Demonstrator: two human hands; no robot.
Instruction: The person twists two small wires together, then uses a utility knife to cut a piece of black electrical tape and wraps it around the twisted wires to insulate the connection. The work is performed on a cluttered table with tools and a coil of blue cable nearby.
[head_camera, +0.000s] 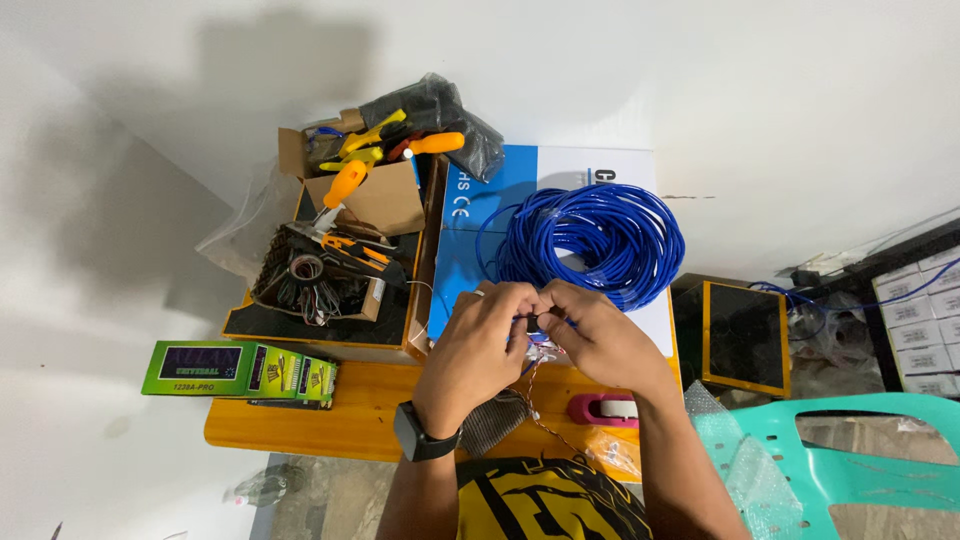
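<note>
My left hand (478, 340) and my right hand (592, 335) meet above a small wooden table (300, 420), fingertips pinched together on the end of a blue cable (540, 322). Thin twisted coloured wires (535, 375) hang down from between the fingers. The cable runs back to a large coil of blue cable (595, 240) lying on a blue and white box (470, 230). I wear a black watch (420, 435) on my left wrist.
An open cardboard box (375, 200) of screwdrivers and tools stands at the left. A green carton (240, 370) lies on the table's left edge. A pink tool (603, 408) rests near my right forearm. A teal plastic chair (850, 450) is at the right.
</note>
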